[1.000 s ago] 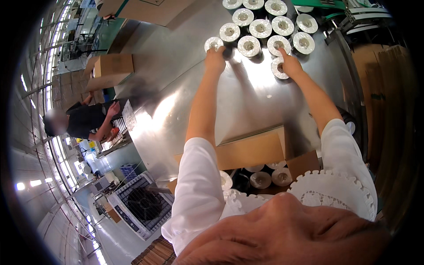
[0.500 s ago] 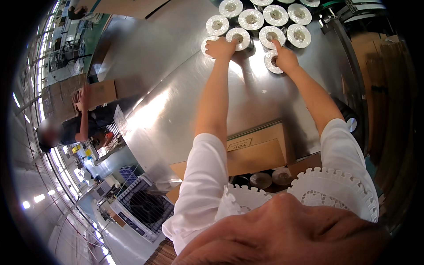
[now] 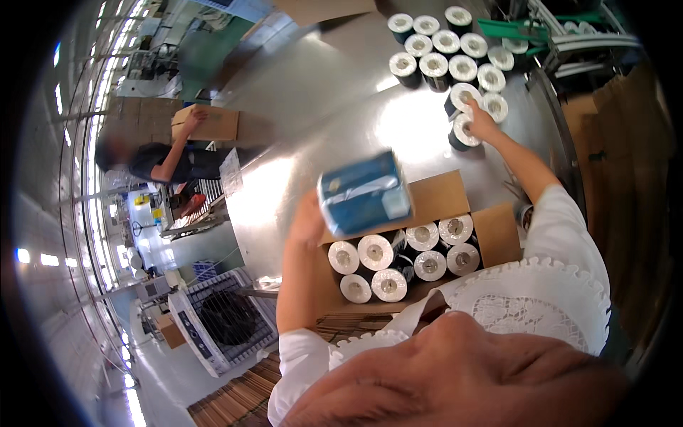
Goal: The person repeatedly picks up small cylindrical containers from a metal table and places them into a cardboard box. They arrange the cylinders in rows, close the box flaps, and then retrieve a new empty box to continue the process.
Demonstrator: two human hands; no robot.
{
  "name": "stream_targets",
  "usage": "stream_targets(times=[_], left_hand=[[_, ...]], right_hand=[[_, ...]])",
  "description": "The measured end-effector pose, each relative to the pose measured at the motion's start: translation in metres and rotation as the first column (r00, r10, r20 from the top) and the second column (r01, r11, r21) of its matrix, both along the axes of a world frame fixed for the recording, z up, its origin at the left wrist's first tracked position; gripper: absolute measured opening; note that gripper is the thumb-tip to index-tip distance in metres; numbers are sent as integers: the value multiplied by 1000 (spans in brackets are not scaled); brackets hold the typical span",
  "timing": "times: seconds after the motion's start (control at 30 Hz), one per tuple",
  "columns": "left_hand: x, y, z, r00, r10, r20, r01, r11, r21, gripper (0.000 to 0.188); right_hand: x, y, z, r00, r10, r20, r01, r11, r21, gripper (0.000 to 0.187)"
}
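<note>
My left hand (image 3: 307, 219), blurred by motion, grips a blue-wrapped paper roll (image 3: 365, 193) lying on its side in the air. Below it stands an open cardboard box (image 3: 498, 231) with several white-ended paper rolls (image 3: 389, 285) upright inside, and dark gaps show between some of them. Farther off to the right, my right hand (image 3: 485, 127) is closed at the tops of two upright rolls at the near end of a group. One of these is a dark-wrapped roll (image 3: 464, 133); the fingers' far side is partly hidden.
Several more upright rolls (image 3: 434, 67) crowd the far right of the metal table (image 3: 284, 107), beside a machine with green parts (image 3: 512, 30). At left a co-worker's hand (image 3: 196, 117) rests on a cardboard box (image 3: 217, 124). Flat cardboard (image 3: 235, 388) is stacked near me.
My left hand has left the group of rolls and come back over the box with a blue roll. The right hand stays by the rolls. The view now takes in the box's contents.
</note>
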State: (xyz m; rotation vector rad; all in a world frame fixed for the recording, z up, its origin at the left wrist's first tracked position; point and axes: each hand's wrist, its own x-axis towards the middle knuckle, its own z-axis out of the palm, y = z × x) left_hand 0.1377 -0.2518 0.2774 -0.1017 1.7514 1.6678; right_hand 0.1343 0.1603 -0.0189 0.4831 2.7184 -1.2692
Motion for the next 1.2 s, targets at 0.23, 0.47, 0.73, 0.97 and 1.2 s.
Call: stream_targets(times=[0.23, 0.47, 0.73, 0.97, 1.2], left_hand=[[164, 11, -4, 795, -437, -421, 207, 848, -489, 31], [207, 49, -85, 222, -960, -168, -70, 156, -985, 20], [210, 27, -103, 239, -932, -271, -10, 277, -961, 19], [190, 12, -85, 393, -784, -481, 286, 601, -746, 31], [212, -92, -45, 715, -314, -624, -619, 131, -775, 83]], right_hand=[[81, -47, 215, 932, -116, -343, -28, 922, -386, 74], [232, -122, 294, 812, 584, -8, -578, 804, 139, 74], [235, -191, 242, 677, 704, 216, -733, 614, 293, 78], [255, -167, 203, 672, 680, 293, -739, 597, 311, 79], [237, -148, 238, 781, 336, -526, -83, 891, 446, 61]])
